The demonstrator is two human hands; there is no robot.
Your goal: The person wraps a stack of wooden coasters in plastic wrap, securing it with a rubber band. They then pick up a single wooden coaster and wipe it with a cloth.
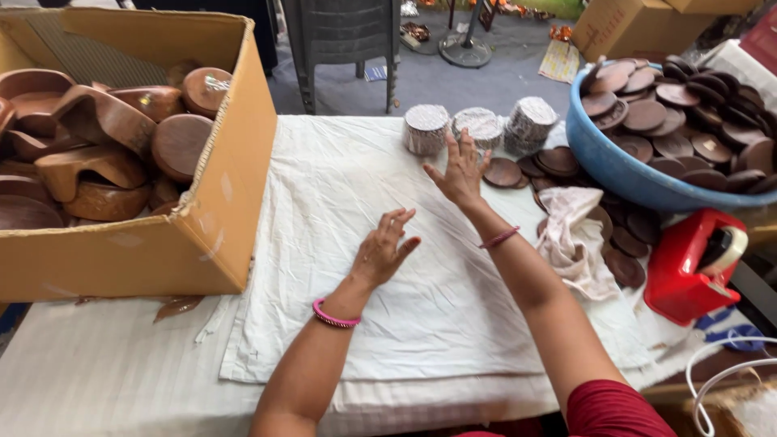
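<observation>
Both hands are out over a creased white cloth (356, 210) spread on the table (97, 380). The left hand (382, 251), a pink bangle at its wrist, hovers low above the middle of the cloth with its grip apart and empty, fingers loosely curled. The right hand (461, 171) reaches farther, fingers spread and holding nothing, just short of three stacks of round discs wrapped in patterned paper (477, 128) standing at the cloth's far edge. Just right of that hand, loose dark brown round wooden discs (534, 166) lie on the table, next to a crumpled pale rag (571, 239). Beyond them a blue plastic basin (615, 174) is heaped with more such discs. A red tape dispenser (688, 263) sits at the right edge. On the left, an open cardboard box (218, 202) holds curved brown wooden pieces (97, 154).
</observation>
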